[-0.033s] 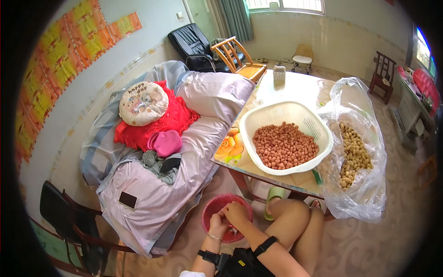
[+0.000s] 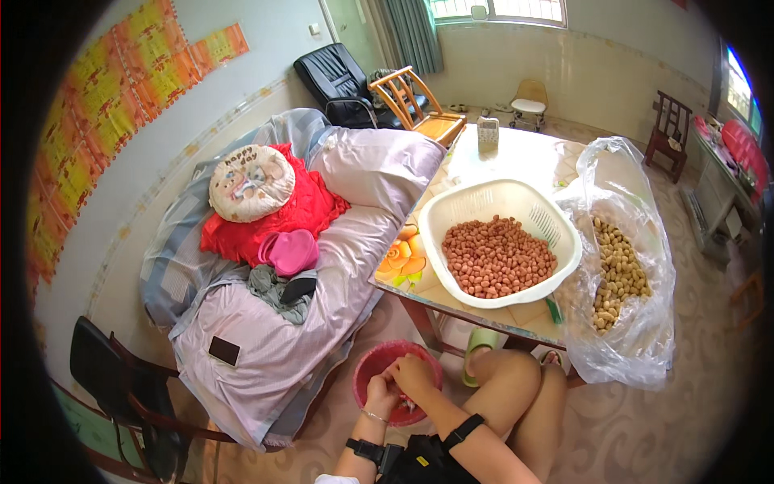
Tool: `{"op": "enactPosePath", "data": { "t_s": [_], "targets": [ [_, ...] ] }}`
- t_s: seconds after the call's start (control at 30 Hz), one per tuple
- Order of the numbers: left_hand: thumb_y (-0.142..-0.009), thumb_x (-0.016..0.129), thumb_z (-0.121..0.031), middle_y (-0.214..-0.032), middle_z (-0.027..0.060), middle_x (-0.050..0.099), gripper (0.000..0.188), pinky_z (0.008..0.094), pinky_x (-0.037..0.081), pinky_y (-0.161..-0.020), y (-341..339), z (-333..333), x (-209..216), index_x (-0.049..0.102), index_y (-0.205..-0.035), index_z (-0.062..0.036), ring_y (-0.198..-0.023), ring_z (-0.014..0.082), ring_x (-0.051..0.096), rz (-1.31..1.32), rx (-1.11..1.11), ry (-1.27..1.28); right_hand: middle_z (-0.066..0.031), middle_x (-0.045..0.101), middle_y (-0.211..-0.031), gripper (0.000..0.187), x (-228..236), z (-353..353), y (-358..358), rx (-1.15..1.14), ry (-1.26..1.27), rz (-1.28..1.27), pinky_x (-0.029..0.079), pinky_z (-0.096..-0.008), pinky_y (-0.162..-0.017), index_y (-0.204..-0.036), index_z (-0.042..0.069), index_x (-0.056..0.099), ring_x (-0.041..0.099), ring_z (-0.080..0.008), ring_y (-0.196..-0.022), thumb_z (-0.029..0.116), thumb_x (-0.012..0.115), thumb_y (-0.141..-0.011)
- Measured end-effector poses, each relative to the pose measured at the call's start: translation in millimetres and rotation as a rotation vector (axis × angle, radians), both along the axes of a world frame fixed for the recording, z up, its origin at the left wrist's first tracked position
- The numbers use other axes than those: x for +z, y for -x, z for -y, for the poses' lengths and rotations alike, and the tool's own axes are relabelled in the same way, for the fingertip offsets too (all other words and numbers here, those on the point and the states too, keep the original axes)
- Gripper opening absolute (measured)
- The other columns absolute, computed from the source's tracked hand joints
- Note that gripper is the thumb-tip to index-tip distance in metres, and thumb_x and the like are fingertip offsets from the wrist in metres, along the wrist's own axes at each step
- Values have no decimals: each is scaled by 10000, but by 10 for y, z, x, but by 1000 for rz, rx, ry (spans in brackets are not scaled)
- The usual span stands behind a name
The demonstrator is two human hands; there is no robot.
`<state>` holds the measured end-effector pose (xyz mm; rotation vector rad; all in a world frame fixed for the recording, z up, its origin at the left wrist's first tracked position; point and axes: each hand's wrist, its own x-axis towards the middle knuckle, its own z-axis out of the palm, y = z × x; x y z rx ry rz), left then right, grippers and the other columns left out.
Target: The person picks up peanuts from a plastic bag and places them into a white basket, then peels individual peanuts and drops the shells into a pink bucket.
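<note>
Low over a red plastic basin (image 2: 368, 373) on the floor, my left hand (image 2: 381, 391) and my right hand (image 2: 413, 374) meet with fingers pinched together. What they hold between them is hidden by the fingers. A few small pale bits lie in the basin below my hands. On the table, a white plastic basket (image 2: 501, 194) holds a heap of reddish shelled peanuts (image 2: 496, 260). To its right, a clear plastic bag (image 2: 617, 355) lies open with tan unshelled peanuts (image 2: 619, 278) inside, partly draped over the table's edge.
The table (image 2: 528, 149) stands just beyond my knees, with a small patterned box (image 2: 488, 133) at its far end. At left is a covered sofa (image 2: 355, 226) with a round cushion (image 2: 251, 183), a pink hat-like item (image 2: 290, 252) and a dark phone (image 2: 224, 350). A black chair (image 2: 105, 363) stands nearer left.
</note>
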<state>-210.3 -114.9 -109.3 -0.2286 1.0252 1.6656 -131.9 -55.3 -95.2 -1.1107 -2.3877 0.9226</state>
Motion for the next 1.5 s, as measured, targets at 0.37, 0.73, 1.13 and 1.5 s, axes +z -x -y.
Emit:
{"op": "enactPosePath", "data": {
  "t_s": [0.37, 0.73, 1.13, 1.5],
  "targets": [
    [-862, 292, -73, -1129, 158, 523, 353, 384, 364, -973, 125, 46, -251, 511, -1118, 31, -1067, 287, 485, 196, -35, -183, -105, 609, -800, 200, -42, -6, -8, -116, 146, -115, 460, -377, -666, -744, 95, 661, 596, -269, -736, 273, 572, -763],
    [-887, 338, -85, -1084, 82, 559, 294, 300, 414, -909, 104, 52, -337, 555, -1075, -25, -1010, 203, 524, 95, -75, -135, -154, 587, -724, 290, -57, -25, 34, -159, 46, -111, 446, -402, -632, -681, 42, 628, 574, -315, -715, 313, 582, -772],
    [-888, 388, -88, -997, 111, 548, 246, 277, 457, -838, 71, 44, -206, 526, -1050, 34, -916, 188, 535, 99, 16, -55, -148, 605, -698, 304, 7, -80, 58, -175, 174, -154, 449, -398, -614, -726, 41, 648, 590, -304, -679, 338, 591, -765],
    [-883, 464, -159, -909, 46, 577, 207, 249, 451, -785, 72, 60, -277, 571, -988, -16, -865, 137, 534, 39, 0, -33, -146, 614, -717, 287, 33, -88, 43, -162, 168, -165, 455, -390, -610, -728, 44, 653, 595, -299, -678, 326, 610, -757]
  ]
}}
